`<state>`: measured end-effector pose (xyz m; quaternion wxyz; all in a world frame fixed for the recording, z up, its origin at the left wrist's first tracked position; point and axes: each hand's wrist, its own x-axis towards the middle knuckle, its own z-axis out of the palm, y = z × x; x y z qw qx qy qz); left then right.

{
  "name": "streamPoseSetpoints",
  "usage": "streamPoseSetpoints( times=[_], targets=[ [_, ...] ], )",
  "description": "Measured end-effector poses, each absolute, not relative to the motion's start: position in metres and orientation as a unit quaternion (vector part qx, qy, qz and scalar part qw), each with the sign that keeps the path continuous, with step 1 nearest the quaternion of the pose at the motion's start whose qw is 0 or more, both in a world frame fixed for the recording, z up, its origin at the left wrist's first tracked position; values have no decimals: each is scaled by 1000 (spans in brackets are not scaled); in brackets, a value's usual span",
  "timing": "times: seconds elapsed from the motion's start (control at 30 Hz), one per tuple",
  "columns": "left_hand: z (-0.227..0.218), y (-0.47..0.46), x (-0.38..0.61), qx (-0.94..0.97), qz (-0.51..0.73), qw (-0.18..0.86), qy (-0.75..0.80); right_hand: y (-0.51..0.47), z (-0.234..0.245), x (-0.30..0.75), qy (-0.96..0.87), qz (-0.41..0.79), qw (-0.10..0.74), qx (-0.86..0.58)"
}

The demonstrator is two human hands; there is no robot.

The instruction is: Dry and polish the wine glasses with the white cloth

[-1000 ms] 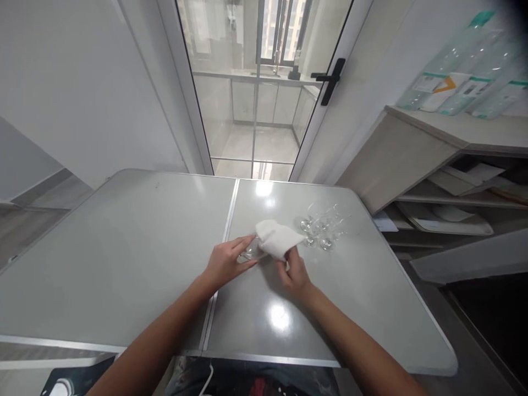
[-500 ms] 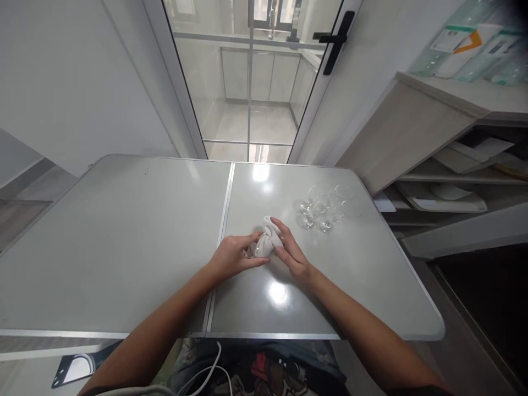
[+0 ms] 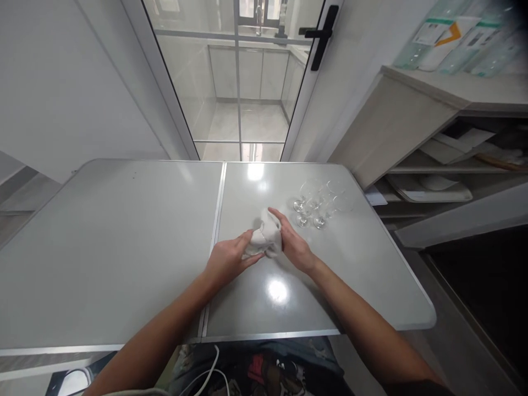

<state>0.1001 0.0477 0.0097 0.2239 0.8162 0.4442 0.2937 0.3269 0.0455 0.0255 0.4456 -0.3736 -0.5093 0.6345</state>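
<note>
Over the right half of the table, a white cloth [image 3: 270,230] is bunched between my hands. It is wrapped about a clear glass, of which only glints of the edge show, so its exact shape is hidden. My left hand [image 3: 227,257] grips the glass from the left, thumb toward me and fingers on the far side. On the other side, my right hand [image 3: 297,248] presses the cloth against the glass, fingers pointing away from me. Several clear stemmed glasses [image 3: 319,221] stand close together beyond my right hand.
The grey table [image 3: 136,247] has a metal seam [image 3: 218,203] running across it. Behind it is a glazed door [image 3: 237,82] with a black handle [image 3: 324,36]. A shelf unit [image 3: 416,104] at the right bears plastic-wrapped bottles [image 3: 449,38]. A white cable [image 3: 210,368] hangs near my lap.
The cloth has been turned and bunched differently around the glass, covering more of it on the left. My right fingers have shifted along the cloth. The view has swung slightly to the right.
</note>
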Motion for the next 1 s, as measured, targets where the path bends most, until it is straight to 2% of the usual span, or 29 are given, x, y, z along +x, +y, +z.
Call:
streamPoseSetpoints(
  times=[0.1, 0.2, 0.27, 0.37, 0.43, 0.5, 0.63, 0.7, 0.77, 0.93, 1.0],
  targets=[
    [-2, 46, 101, 868, 290, 76, 396, 45, 27, 329, -587, 576, 408, -397],
    [1, 43, 103, 852, 320, 90, 406, 38, 26, 327, -624, 563, 409, -355],
    [10, 40, 105, 816, 333, 205, 426, 34, 27, 325, -626, 567, 420, -333],
    [28, 38, 110, 715, 285, 484, 416, 33, 28, 327, -621, 575, 419, -329],
    [36, 39, 111, 636, 234, 623, 391, 35, 27, 331, -635, 570, 408, -325],
    [40, 42, 111, 592, 202, 685, 373, 37, 24, 335, -662, 543, 402, -324],
    [38, 47, 108, 582, 196, 705, 355, 37, 14, 339, -717, 452, 413, -333],
    [34, 47, 107, 594, 205, 692, 355, 37, 11, 337, -725, 427, 421, -338],
    [27, 46, 107, 634, 232, 634, 377, 36, 12, 332, -710, 443, 426, -345],
    [4, 43, 104, 799, 330, 253, 434, 37, 23, 322, -672, 529, 384, -348],
    [-3, 42, 103, 830, 336, 172, 410, 37, 24, 321, -692, 517, 370, -343]
  ],
)
